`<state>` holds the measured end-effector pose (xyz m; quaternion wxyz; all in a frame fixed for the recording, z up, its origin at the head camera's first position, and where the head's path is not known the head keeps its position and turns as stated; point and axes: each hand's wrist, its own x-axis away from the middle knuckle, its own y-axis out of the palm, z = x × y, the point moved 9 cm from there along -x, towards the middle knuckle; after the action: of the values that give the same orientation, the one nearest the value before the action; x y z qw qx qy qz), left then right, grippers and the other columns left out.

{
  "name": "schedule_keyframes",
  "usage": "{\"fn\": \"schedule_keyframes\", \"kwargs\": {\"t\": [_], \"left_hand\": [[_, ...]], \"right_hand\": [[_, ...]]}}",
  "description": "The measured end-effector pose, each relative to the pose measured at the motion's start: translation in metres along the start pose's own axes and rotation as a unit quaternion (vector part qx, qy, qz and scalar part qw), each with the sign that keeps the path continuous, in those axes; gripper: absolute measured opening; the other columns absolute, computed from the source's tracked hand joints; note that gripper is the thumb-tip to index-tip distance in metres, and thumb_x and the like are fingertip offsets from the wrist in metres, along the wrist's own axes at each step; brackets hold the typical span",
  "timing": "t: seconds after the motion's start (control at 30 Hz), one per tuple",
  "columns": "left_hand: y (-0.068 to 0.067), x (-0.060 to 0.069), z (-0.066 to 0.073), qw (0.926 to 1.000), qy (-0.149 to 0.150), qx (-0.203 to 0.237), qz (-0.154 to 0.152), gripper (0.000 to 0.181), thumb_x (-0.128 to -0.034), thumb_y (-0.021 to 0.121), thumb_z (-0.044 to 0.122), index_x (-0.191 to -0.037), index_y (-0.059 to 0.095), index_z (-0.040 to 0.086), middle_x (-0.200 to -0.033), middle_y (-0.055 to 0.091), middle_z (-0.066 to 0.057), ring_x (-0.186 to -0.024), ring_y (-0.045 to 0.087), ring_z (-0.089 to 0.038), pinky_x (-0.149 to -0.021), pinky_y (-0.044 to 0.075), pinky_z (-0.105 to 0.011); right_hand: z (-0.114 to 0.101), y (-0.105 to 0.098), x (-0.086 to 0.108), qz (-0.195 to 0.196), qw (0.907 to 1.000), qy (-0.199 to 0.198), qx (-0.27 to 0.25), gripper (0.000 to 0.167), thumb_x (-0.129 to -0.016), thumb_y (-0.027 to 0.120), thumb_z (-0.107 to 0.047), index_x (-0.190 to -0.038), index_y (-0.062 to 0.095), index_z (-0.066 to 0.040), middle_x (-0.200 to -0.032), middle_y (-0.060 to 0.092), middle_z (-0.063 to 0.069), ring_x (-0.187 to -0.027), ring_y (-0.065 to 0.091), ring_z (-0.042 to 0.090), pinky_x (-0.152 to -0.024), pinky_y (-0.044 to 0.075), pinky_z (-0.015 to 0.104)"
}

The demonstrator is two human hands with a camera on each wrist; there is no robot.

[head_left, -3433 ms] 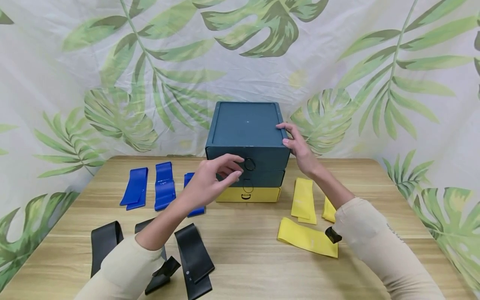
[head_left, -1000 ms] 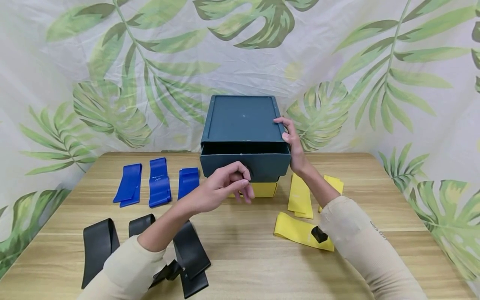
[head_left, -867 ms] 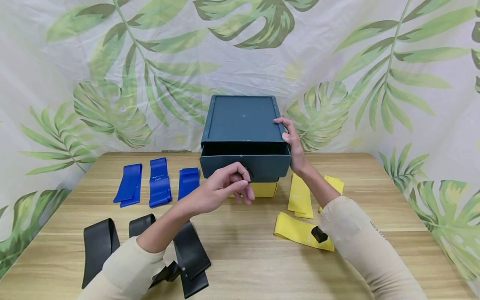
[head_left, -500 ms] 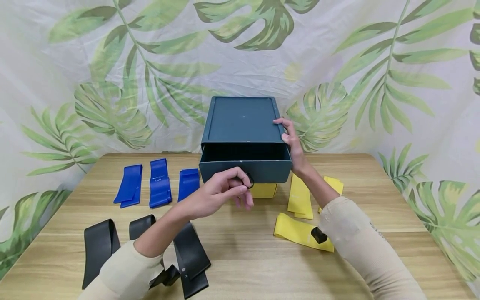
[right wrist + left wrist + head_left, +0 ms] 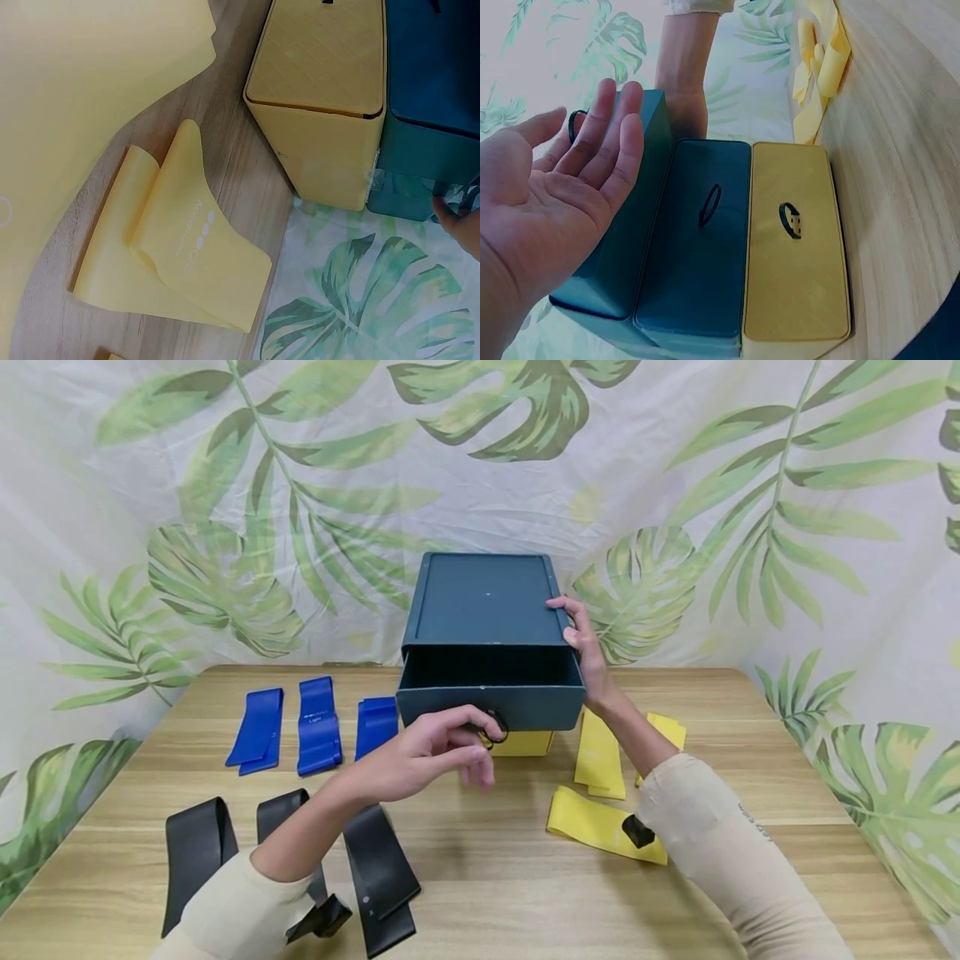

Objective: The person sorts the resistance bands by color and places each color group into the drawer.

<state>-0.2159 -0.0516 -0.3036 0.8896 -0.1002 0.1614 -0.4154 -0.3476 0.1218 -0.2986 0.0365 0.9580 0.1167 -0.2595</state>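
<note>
1. Leaf-print cloth [image 5: 675, 410], hung at the rear.
2. Table [image 5: 510, 877], wood-grain top.
3. Drawer unit [image 5: 487, 597], 3 tiers, 2 dark teal over 1 yellow; stands at the table's rear middle.
4. Top drawer [image 5: 540, 706], teal, pulled partway out; 2 lower drawers [image 5: 697, 277] closed.
5. Left hand [image 5: 431, 747], index finger hooked at the ring pull [image 5: 571, 127], thumb apart, other fingers loosely bent.
6. Right hand [image 5: 587, 639], index finger and thumb spread, resting on the unit's top right edge.
7. 3 black bands [image 5: 382, 864], front left; 3 yellow bands [image 5: 600, 827], right; 3 blue bands [image 5: 318, 727], rear left.
</note>
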Motion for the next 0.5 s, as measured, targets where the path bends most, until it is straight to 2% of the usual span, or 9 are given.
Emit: {"fn": "schedule_keyframes", "kwargs": {"t": [0.1, 0.2, 0.4, 0.5], "left_hand": [[-0.004, 0.006, 0.001, 0.9999, -0.009, -0.013, -0.004, 0.034, -0.1105, 0.049, 0.009, -0.143, 0.049, -0.001, -0.102, 0.075, -0.014, -0.088, 0.071, -0.027, -0.077, 0.06, -0.039], [-0.012, 0.014, 0.005, 0.9998, 0.0, -0.018, 0.002, 0.038, -0.11, 0.05, 0.009, -0.147, 0.048, 0.0, -0.104, 0.075, -0.015, -0.089, 0.072, -0.027, -0.074, 0.06, -0.038], [-0.035, 0.033, 0.02, 0.9978, 0.061, -0.021, 0.012, 0.029, -0.1089, 0.047, 0.001, -0.136, 0.052, -0.011, -0.104, 0.073, -0.017, -0.089, 0.072, -0.026, -0.07, 0.06, -0.037], [-0.049, 0.042, 0.024, 0.9962, 0.078, -0.025, 0.027, 0.025, -0.1075, 0.047, -0.004, -0.129, 0.054, -0.014, -0.103, 0.073, -0.017, -0.089, 0.073, -0.024, -0.07, 0.06, -0.034]], "right_hand": [[0.0, -0.001, 0.0, 0.002, 1.0, -0.003, 0.002, 0.053, -0.091, 0.036, -0.025, -0.138, 0.044, -0.003, -0.159, 0.023, 0.019, -0.141, 0.028, 0.036, -0.111, 0.027, 0.045], [0.0, -0.001, -0.001, 0.003, 1.0, -0.006, 0.003, 0.053, -0.091, 0.036, -0.024, -0.138, 0.043, -0.002, -0.16, 0.023, 0.019, -0.141, 0.028, 0.036, -0.113, 0.026, 0.046], [0.002, -0.002, -0.001, 0.006, 1.0, -0.003, 0.004, 0.054, -0.091, 0.035, -0.025, -0.139, 0.043, -0.001, -0.16, 0.022, 0.019, -0.141, 0.027, 0.035, -0.113, 0.026, 0.047], [0.001, -0.001, 0.0, 0.006, 1.0, -0.003, 0.003, 0.054, -0.091, 0.036, -0.025, -0.139, 0.043, -0.001, -0.16, 0.022, 0.019, -0.142, 0.026, 0.036, -0.114, 0.025, 0.048]]}}
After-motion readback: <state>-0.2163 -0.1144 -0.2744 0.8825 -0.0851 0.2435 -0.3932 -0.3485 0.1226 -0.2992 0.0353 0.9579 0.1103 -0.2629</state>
